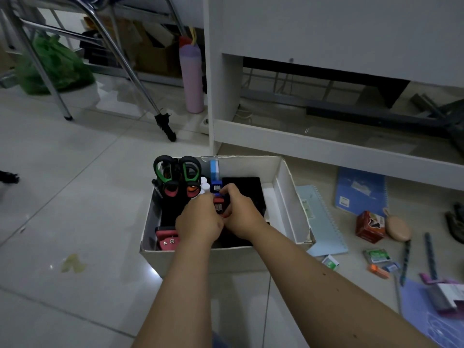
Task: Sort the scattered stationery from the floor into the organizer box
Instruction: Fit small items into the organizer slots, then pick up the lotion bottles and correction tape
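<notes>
A white cardboard organizer box (288,197) stands on the tiled floor, with a black insert inside. Both my hands reach into its middle. My left hand (198,222) and my right hand (241,212) close together around small red and blue staplers (218,197); my fingers hide most of them. Green-handled scissors (175,169) and red-handled scissors (180,190) stand upright at the box's back left. A red hole punch (167,239) lies at its front left. Scattered to the right on the floor: notebooks (361,189), a red box (370,227), pens (405,262).
A white desk panel (326,141) rises behind the box. A pink bottle (192,79) and chair legs (140,79) stand at the back left, near a green bag (52,64). A purple folder (426,320) lies at the lower right. A yellowish stain (72,263) marks the floor.
</notes>
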A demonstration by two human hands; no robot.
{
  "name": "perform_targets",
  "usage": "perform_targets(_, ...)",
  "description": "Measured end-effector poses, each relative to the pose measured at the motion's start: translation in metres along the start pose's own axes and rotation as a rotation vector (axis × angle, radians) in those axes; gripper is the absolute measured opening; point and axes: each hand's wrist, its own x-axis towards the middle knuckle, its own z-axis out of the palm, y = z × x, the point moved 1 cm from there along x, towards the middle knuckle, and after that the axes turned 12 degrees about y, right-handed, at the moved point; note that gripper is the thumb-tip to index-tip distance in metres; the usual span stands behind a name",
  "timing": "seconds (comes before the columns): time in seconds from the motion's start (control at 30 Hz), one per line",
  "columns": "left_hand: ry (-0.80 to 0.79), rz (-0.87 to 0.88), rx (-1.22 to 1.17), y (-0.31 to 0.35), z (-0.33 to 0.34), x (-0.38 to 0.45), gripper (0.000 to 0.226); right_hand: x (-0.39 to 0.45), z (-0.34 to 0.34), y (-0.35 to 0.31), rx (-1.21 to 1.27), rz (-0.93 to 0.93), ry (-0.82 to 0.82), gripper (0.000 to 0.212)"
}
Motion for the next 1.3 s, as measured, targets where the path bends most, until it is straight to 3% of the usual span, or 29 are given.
perform_targets(0.23, 0.004, -0.011, -0.01, -0.001, 0.002, 0.002, 0.042, -0.001, 0.0, 0.001, 0.024, 0.008, 0.03, 0.051)
perform_targets(0.53, 0.031, -0.044, -0.065, 0.0, 0.0, 0.0, 0.041, -0.003, -0.013, 0.011, -0.025, 0.11, 0.007, 0.074)
perform_targets(0.9, 0.076, 0.033, 0.037, 0.008, -0.001, -0.009, 0.044, -0.011, -0.035, 0.011, 0.013, 0.105, 0.067, 0.064)
perform_targets(1.1, 0.123, 0.238, 0.002, 0.032, -0.001, -0.023, 0.051, -0.023, -0.057, 0.013, 0.09, 0.054, 0.179, 0.046)
perform_targets(1.3, 0.014, 0.477, -0.018, 0.076, 0.009, -0.048, 0.05, -0.05, -0.095, 0.035, 0.072, 0.018, 0.383, 0.031)
